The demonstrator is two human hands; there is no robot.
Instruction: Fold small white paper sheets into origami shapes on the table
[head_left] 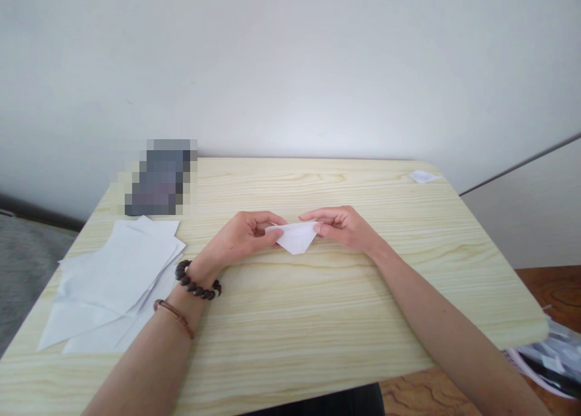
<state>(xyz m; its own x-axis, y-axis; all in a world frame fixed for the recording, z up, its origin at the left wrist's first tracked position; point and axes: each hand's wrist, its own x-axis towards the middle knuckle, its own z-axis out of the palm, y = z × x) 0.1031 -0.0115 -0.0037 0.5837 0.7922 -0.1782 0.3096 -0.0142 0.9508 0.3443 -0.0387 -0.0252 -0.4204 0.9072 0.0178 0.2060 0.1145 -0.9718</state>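
Note:
Between my two hands is a small folded piece of white paper (296, 239), wide along its top edge and narrowing to a blunt lower end. My left hand (245, 237) pinches its left corner, thumb in front and fingers behind. The right corner is gripped by my right hand (342, 227) between thumb and curled fingers, with the index finger reaching along above the top edge. The paper is held just above the middle of the wooden table (290, 319). Fingertips behind the paper are partly hidden.
Loose white sheets (122, 270) lie overlapping at the table's left. Behind them is a dark, pixelated rectangular object (158, 183). Another small folded white paper (424, 177) rests at the far right corner. A pale wall (290, 71) borders the back edge; a bin-like container (544, 367) stands lower right.

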